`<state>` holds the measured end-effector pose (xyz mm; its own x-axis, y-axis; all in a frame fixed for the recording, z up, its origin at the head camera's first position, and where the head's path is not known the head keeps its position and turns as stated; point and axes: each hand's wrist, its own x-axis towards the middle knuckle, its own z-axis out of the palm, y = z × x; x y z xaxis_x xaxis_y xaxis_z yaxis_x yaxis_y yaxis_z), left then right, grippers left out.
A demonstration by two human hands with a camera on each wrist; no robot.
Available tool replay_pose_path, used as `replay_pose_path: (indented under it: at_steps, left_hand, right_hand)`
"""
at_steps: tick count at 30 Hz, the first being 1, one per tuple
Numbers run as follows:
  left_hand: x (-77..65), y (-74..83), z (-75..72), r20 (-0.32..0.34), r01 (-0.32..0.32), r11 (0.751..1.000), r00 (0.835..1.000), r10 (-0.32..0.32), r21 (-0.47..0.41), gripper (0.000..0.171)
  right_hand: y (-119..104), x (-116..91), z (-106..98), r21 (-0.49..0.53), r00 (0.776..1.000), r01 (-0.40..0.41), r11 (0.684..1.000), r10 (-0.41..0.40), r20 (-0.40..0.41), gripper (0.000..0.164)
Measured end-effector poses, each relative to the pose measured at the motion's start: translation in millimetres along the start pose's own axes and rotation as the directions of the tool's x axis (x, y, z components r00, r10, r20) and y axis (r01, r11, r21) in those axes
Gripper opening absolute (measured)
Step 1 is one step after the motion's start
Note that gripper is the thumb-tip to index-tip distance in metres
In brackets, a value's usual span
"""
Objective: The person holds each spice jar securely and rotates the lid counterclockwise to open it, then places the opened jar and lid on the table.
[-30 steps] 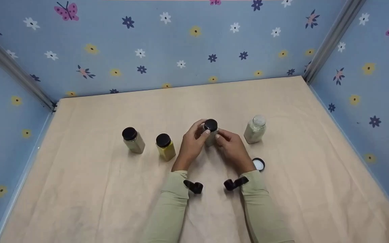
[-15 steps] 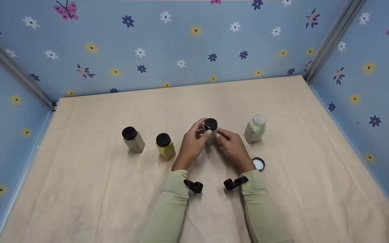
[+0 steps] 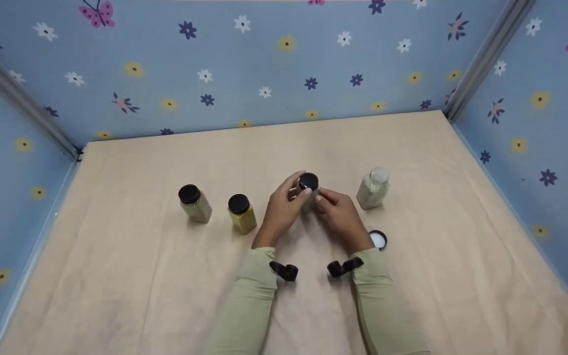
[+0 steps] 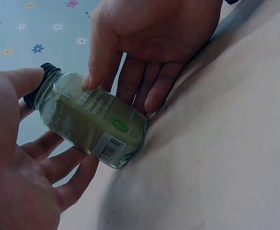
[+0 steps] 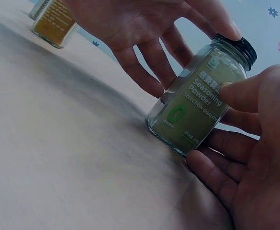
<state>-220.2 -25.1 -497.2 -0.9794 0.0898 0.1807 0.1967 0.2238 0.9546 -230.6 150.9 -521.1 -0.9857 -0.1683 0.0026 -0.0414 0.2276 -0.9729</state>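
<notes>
Between my two hands stands a glass seasoning jar (image 4: 89, 115) with a black screw lid (image 3: 308, 181), a printed label and greenish-grey powder inside. My left hand (image 3: 282, 208) holds it from the left, thumb at the lid and fingers along the far side. From the right, my right hand (image 3: 339, 213) grips the jar's body, its thumb pressed on the label in the right wrist view and its fingers around the side. The jar's base is right at the cloth. Nearest to my right wrist lies a loose black lid (image 3: 377, 239), its white inside facing up.
An uncapped jar (image 3: 373, 189) of pale contents stands to the right. On the left are a capped jar of yellow powder (image 3: 242, 217) and a capped greyish-green one (image 3: 195, 204). Beige cloth (image 3: 116, 276) covers the table, with flower-patterned walls (image 3: 264, 59) behind and at both sides.
Almost nothing moves; both hands keep their hold on the jar in the same place. The camera view shifts very slightly.
</notes>
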Motion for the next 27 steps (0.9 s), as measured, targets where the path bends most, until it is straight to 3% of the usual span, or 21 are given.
replay_pose_path:
  at_steps: [10, 27]
  left_hand:
    - [-0.7, 0.5, 1.4, -0.032, 0.016, 0.999, 0.999, -0.017, -0.044, 0.045]
    - [-2.6, -3.6, -3.9, 0.013, -0.009, 0.995, 1.000, 0.010, -0.099, 0.037]
  right_hand:
    - [-0.2, 0.0, -1.6, -0.004, 1.000, 0.006, 1.000, -0.006, 0.012, 0.033]
    - [2.3, 1.4, -1.8, -0.011, 1.000, 0.008, 1.000, -0.008, 0.002, 0.033]
